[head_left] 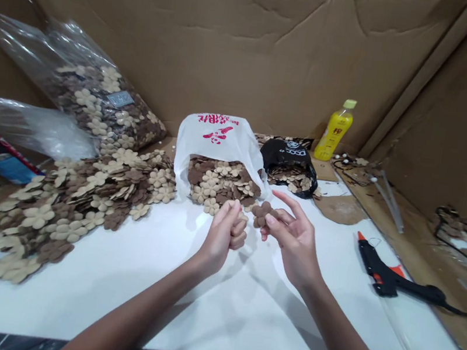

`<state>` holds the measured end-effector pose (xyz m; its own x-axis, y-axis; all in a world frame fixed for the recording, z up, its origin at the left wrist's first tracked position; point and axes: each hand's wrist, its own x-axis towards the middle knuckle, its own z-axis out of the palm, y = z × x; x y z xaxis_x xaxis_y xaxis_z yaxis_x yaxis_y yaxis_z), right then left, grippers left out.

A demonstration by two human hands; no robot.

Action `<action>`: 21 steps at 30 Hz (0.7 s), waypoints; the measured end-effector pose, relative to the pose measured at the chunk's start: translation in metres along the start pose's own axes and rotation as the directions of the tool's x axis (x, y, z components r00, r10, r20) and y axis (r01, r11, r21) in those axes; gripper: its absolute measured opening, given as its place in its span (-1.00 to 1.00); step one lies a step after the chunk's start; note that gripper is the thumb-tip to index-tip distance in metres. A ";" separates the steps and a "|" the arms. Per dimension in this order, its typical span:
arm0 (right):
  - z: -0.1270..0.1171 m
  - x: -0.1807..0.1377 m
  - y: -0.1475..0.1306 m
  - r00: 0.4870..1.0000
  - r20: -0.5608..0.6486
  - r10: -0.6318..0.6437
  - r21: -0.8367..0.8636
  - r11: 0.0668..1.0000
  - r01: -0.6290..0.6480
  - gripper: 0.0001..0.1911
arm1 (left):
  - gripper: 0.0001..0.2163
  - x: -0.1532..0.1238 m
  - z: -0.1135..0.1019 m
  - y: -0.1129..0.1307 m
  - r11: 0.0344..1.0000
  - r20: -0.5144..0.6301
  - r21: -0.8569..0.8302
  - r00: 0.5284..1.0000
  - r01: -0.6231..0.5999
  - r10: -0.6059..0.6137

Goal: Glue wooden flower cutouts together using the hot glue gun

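My right hand (294,241) pinches a brown felt flower (263,214) between thumb and fingertips, its petals pointing towards my other hand. My left hand (221,238) is curled shut around a second brown felt piece (240,239), mostly hidden by the fingers. Both hands are raised a little above a white work surface (211,313). Just beyond them, a white plastic bag (217,137) with red print spills tan and brown felt flowers (218,184). A large loose heap of the same flowers (76,215) spreads to the left of my hands.
A clear plastic bag of flowers (103,101) leans on the cardboard wall at left. A black bag (291,163) and yellow bottle (334,131) stand behind. A black hot glue gun (386,273) lies right, its cord trailing off. Cardboard walls surround the surface.
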<state>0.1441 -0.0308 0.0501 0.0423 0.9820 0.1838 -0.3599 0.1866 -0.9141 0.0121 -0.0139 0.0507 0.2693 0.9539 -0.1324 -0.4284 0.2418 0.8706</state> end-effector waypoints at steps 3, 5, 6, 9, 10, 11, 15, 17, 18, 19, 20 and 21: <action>0.000 0.004 0.006 0.997 0.020 0.072 0.059 0.996 -0.073 -0.63 | -0.70 0.007 -0.006 -0.006 0.950 -0.015 0.254 0.981 -0.182 0.192; 0.000 0.006 0.012 0.993 0.020 0.114 0.081 0.990 -0.116 -0.67 | -0.69 0.010 -0.010 -0.007 0.867 0.064 0.429 0.966 -0.254 0.251; 0.001 0.007 0.014 0.991 0.017 0.131 0.091 0.987 -0.132 -0.67 | -0.69 0.010 -0.012 -0.007 0.815 0.100 0.507 0.958 -0.281 0.268; 0.002 0.009 0.022 0.984 0.015 0.177 0.124 0.976 -0.177 -0.65 | -0.70 0.012 -0.016 -0.007 0.671 0.150 0.664 0.938 -0.331 0.314; 0.002 0.010 0.025 0.981 0.015 0.193 0.134 0.972 -0.194 -0.64 | -0.70 0.012 -0.018 -0.008 0.639 0.158 0.688 0.930 -0.344 0.331; 0.002 0.011 0.027 0.978 0.020 0.206 0.141 0.968 -0.206 -0.65 | -0.71 0.012 -0.019 -0.008 0.618 0.166 0.700 0.923 -0.358 0.347; 0.004 0.013 0.036 0.990 0.040 0.132 0.079 0.988 -0.135 -0.69 | -0.71 0.014 -0.022 -0.015 0.583 0.191 0.711 0.906 -0.393 0.377; 0.003 0.013 0.039 0.998 0.018 0.056 0.007 0.998 -0.056 -0.71 | -0.70 0.014 -0.024 -0.018 0.559 0.190 0.728 0.901 -0.397 0.391; 0.003 0.013 0.041 1.000 0.001 0.030 -0.024 0.999 -0.030 -0.71 | -0.70 0.014 -0.024 -0.019 0.542 0.197 0.738 0.897 -0.402 0.396; 0.003 0.013 0.042 1.000 -0.013 0.015 -0.048 0.999 -0.015 -0.72 | -0.69 0.014 -0.025 -0.020 0.525 0.209 0.746 0.892 -0.410 0.400; 0.003 0.013 0.043 1.000 -0.024 0.006 -0.063 0.998 -0.008 -0.72 | -0.69 0.014 -0.025 -0.020 0.508 0.227 0.751 0.888 -0.422 0.401; 0.003 0.013 0.043 0.999 -0.034 0.003 -0.072 0.997 -0.005 -0.71 | -0.70 0.013 -0.025 -0.020 0.491 0.250 0.755 0.883 -0.435 0.398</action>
<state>0.1266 -0.0102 0.0140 0.0730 0.9829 0.1691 -0.2923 0.1832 -0.9386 0.0024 -0.0018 0.0192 0.2824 0.8939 0.3482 0.3239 -0.4305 0.8425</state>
